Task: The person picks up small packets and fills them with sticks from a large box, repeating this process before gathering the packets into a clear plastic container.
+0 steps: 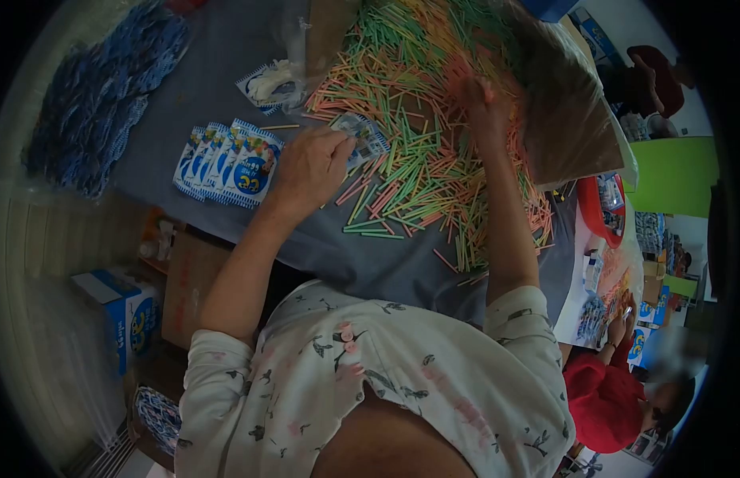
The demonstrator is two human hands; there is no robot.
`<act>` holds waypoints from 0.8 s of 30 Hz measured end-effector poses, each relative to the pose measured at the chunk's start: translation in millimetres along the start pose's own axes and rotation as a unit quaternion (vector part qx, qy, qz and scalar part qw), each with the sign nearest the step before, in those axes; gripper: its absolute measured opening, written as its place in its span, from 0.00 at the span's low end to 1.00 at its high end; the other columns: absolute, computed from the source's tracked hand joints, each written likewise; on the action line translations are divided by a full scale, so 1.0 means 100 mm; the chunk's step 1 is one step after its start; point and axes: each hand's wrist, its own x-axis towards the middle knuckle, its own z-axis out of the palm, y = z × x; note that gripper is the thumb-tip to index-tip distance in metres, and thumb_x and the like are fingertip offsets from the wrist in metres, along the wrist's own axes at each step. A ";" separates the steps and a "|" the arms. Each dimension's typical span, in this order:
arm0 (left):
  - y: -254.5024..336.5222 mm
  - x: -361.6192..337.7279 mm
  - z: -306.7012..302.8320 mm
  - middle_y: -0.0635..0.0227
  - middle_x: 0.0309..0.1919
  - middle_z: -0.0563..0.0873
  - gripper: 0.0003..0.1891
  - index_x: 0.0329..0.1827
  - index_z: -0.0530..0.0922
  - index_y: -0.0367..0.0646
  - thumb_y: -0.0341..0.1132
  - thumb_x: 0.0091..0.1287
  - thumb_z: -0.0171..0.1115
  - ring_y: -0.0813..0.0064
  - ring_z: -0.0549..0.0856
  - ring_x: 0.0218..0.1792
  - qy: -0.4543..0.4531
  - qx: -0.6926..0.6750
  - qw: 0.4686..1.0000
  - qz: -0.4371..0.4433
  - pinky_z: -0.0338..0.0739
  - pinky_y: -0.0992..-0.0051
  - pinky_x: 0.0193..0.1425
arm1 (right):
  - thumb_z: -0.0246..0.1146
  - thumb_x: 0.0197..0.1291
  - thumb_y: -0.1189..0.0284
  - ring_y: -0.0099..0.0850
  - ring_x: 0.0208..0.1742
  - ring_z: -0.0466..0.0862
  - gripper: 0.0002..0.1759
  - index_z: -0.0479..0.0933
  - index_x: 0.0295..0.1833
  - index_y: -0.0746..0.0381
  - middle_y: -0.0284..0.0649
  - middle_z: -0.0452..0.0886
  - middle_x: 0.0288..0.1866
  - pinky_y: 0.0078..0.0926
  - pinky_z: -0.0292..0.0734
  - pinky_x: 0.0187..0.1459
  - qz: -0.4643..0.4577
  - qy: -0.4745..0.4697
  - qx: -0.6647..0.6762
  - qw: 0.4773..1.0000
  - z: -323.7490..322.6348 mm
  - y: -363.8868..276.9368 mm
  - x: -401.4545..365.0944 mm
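Note:
My left hand (310,169) is closed on a small printed plastic packet (364,137), blue and white with a see-through look, at the left border of the stick pile. Thin pastel sticks (414,187) in green, pink, orange and yellow lie heaped across the table. Deep in the pile, my right hand (486,103) has its fingers curled among pink and orange sticks; what they grip, if anything, is hidden. Beside my left hand lies an overlapping row of blue and white packets (231,166). A bundle of white strips in a packet (268,83) sits above them.
A big heap of blue packets (107,95) in clear plastic lies at the far left of the grey-covered table (362,259). Cardboard (573,131) in clear film borders the pile's right. A red basket (601,211) and a co-worker in a red cap (601,402) are at right.

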 end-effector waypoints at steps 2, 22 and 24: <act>0.04 -0.08 0.12 0.57 0.33 0.81 0.08 0.31 0.80 0.36 0.32 0.65 0.58 0.54 0.81 0.39 0.028 0.058 0.997 0.047 0.79 0.59 0.45 | 0.58 0.68 0.78 0.27 0.25 0.76 0.05 0.79 0.40 0.64 0.36 0.80 0.33 0.27 0.72 0.28 0.093 0.035 0.106 0.989 -0.18 -0.32 0.03; 0.09 -0.09 0.33 0.53 0.37 0.79 0.05 0.30 0.80 0.32 0.27 0.57 0.58 0.53 0.76 0.47 0.047 0.209 0.973 0.081 0.81 0.61 0.46 | 0.56 0.74 0.67 0.20 0.19 0.54 0.10 0.76 0.48 0.62 0.24 0.53 0.18 0.22 0.51 0.22 0.345 0.042 0.538 0.768 -0.06 -0.51 0.05; 0.09 -0.08 0.25 0.58 0.36 0.79 0.04 0.36 0.81 0.36 0.25 0.59 0.62 0.55 0.77 0.43 0.036 0.174 0.982 0.069 0.76 0.61 0.48 | 0.58 0.72 0.65 0.20 0.19 0.55 0.10 0.75 0.42 0.61 0.25 0.56 0.18 0.23 0.54 0.23 0.286 0.038 0.531 0.797 -0.06 -0.55 0.06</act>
